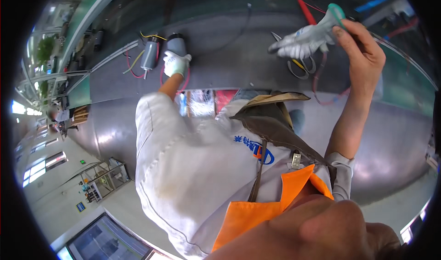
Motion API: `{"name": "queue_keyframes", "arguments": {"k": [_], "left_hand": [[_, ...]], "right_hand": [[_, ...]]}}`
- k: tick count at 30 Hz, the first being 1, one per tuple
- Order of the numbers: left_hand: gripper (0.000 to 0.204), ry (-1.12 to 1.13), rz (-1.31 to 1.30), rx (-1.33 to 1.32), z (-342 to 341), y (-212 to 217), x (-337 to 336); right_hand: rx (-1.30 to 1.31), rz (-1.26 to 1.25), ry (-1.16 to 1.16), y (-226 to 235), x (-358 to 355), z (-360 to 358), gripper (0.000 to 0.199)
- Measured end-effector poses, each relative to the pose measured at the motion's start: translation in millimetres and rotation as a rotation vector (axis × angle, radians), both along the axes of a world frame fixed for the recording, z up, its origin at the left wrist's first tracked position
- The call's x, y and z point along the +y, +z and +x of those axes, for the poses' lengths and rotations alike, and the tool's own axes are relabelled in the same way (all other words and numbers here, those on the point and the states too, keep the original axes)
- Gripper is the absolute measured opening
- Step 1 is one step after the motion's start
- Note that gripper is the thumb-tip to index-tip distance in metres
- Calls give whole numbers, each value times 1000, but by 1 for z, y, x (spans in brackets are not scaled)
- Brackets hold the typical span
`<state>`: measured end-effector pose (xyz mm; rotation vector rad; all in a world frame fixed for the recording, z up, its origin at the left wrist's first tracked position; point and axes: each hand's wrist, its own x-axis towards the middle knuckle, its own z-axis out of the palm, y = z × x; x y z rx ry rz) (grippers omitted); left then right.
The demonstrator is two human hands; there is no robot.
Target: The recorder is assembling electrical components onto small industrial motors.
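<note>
My left hand (176,63) wears a white work glove and is closed round the end of a dark cylindrical motor (176,43) on the dark workbench (216,44). A red wire loops beside that wrist. My bare right hand (364,49) is raised at the right over the bench, finger and thumb pinching the green-edged cuff of an empty grey-white glove (310,37). The loose glove hangs out to the left of those fingers. Just left of my gloved hand lies a second motor (149,54), grey, with its shaft toward me and with yellow and red wires.
Under the loose glove lies a tool with a yellow part (298,65), partly hidden. A red handle (307,12) and thin wires are behind it. A brown apron (271,122) stands out from my body near the bench edge. Metal framing (112,58) borders the bench at left.
</note>
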<state>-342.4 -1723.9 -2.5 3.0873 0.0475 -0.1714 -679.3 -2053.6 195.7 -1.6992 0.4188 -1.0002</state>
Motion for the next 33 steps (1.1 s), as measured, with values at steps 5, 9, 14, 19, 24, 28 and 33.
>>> {"name": "queue_keyframes", "arguments": {"k": [5, 9, 14, 19, 24, 28, 33], "left_hand": [[101, -86, -204, 67, 14, -15, 21], [92, -337, -342, -172, 23, -31, 41], [42, -1047, -729, -151, 1, 12, 44], [31, -292, -1748, 1087, -26, -36, 7], [28, -348, -1654, 811, -37, -56, -22], [16, -548, -1460, 331, -43, -64, -30], [15, -597, -1304, 193, -48, -53, -38]], "right_hand": [[-151, -249, -109, -103, 56, 137, 16], [53, -408, -29, -208, 106, 200, 19], [269, -322, -1, -222, 179, 204, 26], [290, -313, 4, -223, 216, 210, 29], [337, -423, 76, -239, 218, 191, 28], [314, -666, 128, -211, 204, 182, 29], [117, -769, 173, -189, 177, 192, 26]]}}
